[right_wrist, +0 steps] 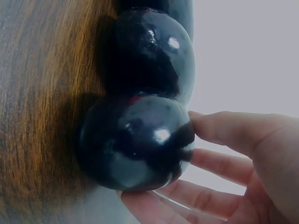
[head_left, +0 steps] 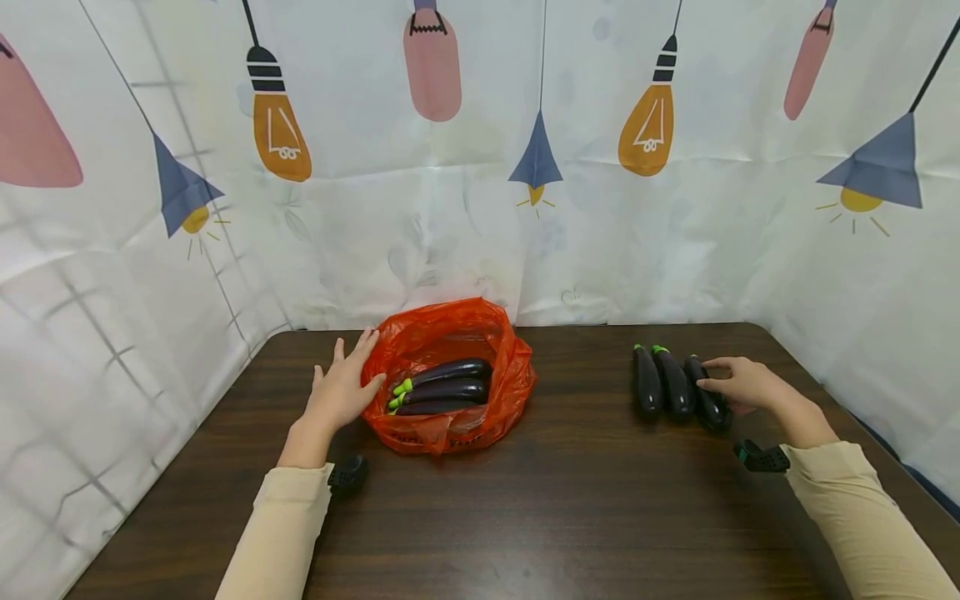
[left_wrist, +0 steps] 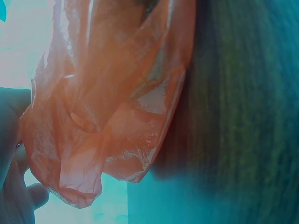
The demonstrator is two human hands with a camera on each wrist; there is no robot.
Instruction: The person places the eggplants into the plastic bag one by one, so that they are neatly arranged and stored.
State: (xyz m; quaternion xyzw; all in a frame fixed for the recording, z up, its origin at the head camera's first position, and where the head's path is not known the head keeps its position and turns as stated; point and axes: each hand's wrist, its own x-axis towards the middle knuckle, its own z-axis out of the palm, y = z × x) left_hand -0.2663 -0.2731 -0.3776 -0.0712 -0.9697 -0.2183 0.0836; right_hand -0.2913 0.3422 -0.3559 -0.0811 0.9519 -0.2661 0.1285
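A red plastic bag [head_left: 511, 387] stands with its mouth open on the table, and several dark purple eggplants [head_left: 450, 390] with green stem ends lie inside. Against the bag's left side rests my left hand [head_left: 341, 393], fingers spread; the left wrist view has the bag's thin red wall [left_wrist: 117, 126] close up. Three more eggplants lie side by side at the right. My right hand [head_left: 753, 390] holds the rightmost eggplant [head_left: 711, 407], thumb on one side and fingers on the other. That eggplant's rounded end [right_wrist: 135, 144] fills the middle of the right wrist view.
The dark brown wooden table [head_left: 570, 517] extends between the two groups of eggplants. Behind it hangs a white curtain [head_left: 465, 225] printed with lamps and bulbs. A black wrist device [head_left: 761, 457] sits at the right sleeve, another [head_left: 348, 475] at the left.
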